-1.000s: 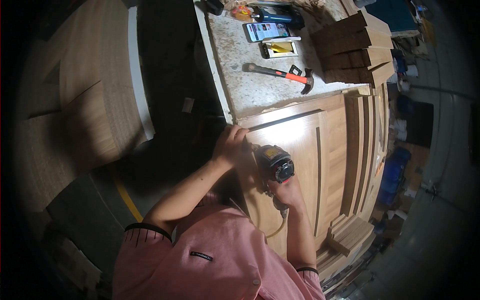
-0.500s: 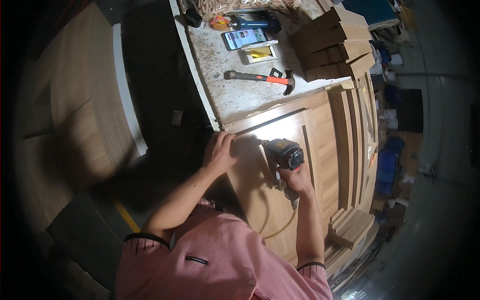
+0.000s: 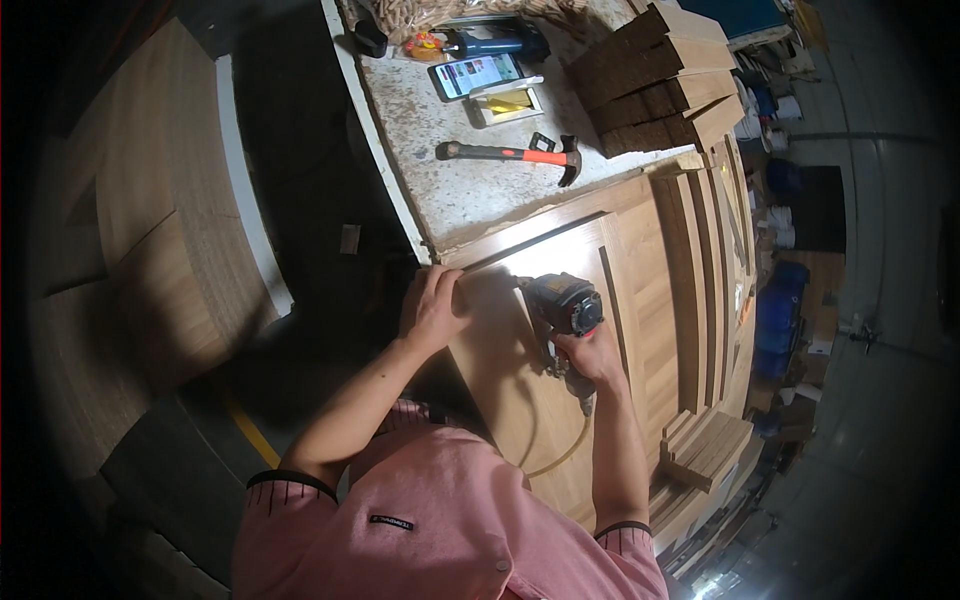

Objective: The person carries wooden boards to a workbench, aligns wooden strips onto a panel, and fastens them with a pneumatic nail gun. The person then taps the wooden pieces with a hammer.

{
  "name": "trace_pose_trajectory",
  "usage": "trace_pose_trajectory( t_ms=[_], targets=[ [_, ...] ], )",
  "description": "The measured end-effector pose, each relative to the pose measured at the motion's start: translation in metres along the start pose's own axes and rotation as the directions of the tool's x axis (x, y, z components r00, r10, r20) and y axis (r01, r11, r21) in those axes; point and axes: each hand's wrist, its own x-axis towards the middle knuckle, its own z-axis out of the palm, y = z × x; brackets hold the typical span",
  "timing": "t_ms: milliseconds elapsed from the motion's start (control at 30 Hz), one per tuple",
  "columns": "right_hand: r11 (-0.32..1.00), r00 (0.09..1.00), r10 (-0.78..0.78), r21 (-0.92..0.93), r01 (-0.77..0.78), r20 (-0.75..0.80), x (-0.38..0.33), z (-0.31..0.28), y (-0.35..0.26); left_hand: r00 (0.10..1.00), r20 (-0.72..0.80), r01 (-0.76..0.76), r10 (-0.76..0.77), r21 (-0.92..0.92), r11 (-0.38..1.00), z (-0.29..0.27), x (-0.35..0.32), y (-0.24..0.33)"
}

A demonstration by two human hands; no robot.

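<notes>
My right hand (image 3: 592,354) is wrapped round the handle of a black air nail gun (image 3: 566,303), with a pale hose (image 3: 563,462) running from it. The gun is over a light wooden panel (image 3: 490,375), its nose toward the panel's far left part; the nose's contact point is hard to make out. My left hand (image 3: 433,308) grips the panel's left edge near the far corner, fingers bent over it. A wooden strip (image 3: 540,240) runs along the panel's far edge, and another strip (image 3: 612,290) stands right of the gun.
Beyond the panel, a claw hammer (image 3: 515,155), a phone (image 3: 475,76), a small open box (image 3: 505,102) and a blue power tool (image 3: 495,43) lie on the worn white bench (image 3: 400,120). Stacked boards (image 3: 650,80) and long strips (image 3: 690,290) are on the right. More panels (image 3: 180,230) stand left.
The view has shifted slightly, so the bench things appear a little farther left. Both hands keep their holds; the nail gun has moved only slightly left.
</notes>
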Motion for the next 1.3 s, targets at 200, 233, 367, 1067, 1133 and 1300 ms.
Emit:
trace_pose_trajectory(
  t_ms=[200,233,367,1067,1133,1300],
  targets=[
    [0.999,0.999,-0.024,0.043,0.025,-0.023,0.002,-0.003,0.010,1.000,-0.019,-0.016,0.016,0.022,1.000,0.002,-0.001,-0.003],
    [0.986,0.995,-0.085,0.140,0.090,-0.042,0.003,-0.004,0.013,1.000,-0.009,-0.012,0.013,0.020,1.000,0.003,-0.002,-0.004],
    [0.990,0.975,-0.133,0.015,0.138,-0.178,0.037,-0.041,0.054,0.999,-0.015,-0.030,0.030,0.042,0.999,0.000,0.000,0.001],
    [0.987,0.986,-0.091,-0.144,0.071,-0.138,0.060,-0.072,0.048,0.999,0.011,-0.031,0.030,0.042,0.999,0.000,0.002,0.001],
    [0.990,0.991,-0.052,-0.139,0.034,-0.126,0.058,-0.071,0.042,0.999,0.026,-0.021,0.020,0.051,0.998,-0.001,0.001,0.001],
    [0.986,0.985,-0.163,0.036,0.165,-0.054,0.036,-0.064,0.052,0.999,0.022,-0.040,0.038,0.106,0.994,-0.008,0.004,0.005]
  ],
)
